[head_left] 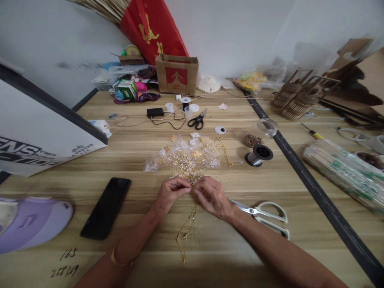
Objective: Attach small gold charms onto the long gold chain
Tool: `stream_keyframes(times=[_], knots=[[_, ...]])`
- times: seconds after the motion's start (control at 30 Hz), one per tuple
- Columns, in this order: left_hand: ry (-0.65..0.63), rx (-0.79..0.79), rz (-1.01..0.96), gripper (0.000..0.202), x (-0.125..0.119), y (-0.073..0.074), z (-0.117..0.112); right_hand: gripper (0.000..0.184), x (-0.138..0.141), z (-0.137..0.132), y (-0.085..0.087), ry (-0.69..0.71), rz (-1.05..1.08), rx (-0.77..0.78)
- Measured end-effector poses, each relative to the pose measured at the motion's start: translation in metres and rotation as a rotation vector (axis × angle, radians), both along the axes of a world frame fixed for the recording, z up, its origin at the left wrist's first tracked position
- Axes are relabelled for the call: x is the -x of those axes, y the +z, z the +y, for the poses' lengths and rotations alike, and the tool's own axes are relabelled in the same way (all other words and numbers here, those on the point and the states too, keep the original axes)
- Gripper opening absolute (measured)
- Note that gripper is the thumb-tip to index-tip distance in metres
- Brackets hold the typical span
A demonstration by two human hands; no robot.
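My left hand (171, 195) and my right hand (212, 197) meet at the middle of the table, fingertips almost touching. The left thumb and forefinger are pinched together; whatever sits between them is too small to name. A gold beaded chain (186, 235) runs down from beneath my right fingers in a loop toward me, and the right fingers are closed at its upper end. Just beyond the fingertips lies a loose pile of gold and clear beads (189, 165), with small plastic bags (153, 165) of beads around it. Large white-handled scissors (261, 212) lie beside my right wrist.
A black phone (105, 208) lies left of my forearm. A wire spool (258, 155) and a jar of dark beads (255, 139) stand at right. Farther back are black scissors (196, 120), another gold chain (224, 151) and a paper bag (177, 76). A white box (45, 128) leans in from the left.
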State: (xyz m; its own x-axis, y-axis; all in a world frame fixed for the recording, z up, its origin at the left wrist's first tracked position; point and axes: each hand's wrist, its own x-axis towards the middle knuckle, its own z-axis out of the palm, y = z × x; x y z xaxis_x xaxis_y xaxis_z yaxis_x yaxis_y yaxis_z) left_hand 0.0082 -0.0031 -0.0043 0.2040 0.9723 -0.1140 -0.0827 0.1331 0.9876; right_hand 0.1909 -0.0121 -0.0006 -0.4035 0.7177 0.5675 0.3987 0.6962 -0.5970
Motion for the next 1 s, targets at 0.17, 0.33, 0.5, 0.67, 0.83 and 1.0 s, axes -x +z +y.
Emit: stream_keyframes(times=[0.17,0.33,0.5,0.67,0.83,1.0], knots=[[0.000,-0.013,0.015,0.004,0.0011,0.0012,-0.0006,0.006,-0.0002,0.0001,-0.0001,-0.003,0.006,-0.017],[0.007,-0.024,-0.014,0.005,0.0002,0.0014,-0.0003,0.005,-0.0001,0.0004,-0.0019,-0.023,0.023,-0.010],[0.016,-0.024,-0.041,0.005,-0.0005,0.0009,0.0014,0.005,0.0001,0.0001,-0.0016,-0.034,0.017,-0.013],[0.031,-0.016,-0.071,0.006,0.0001,-0.0014,0.0021,0.005,0.0005,0.0001,-0.0010,-0.029,0.017,-0.021],[0.060,0.007,-0.055,0.009,0.0003,-0.0021,0.0013,0.005,0.0006,0.0001,-0.0006,-0.031,0.012,-0.028],[0.053,0.022,-0.043,0.010,0.0000,-0.0003,0.0009,0.004,0.0005,-0.0002,0.0001,-0.040,0.029,-0.009]])
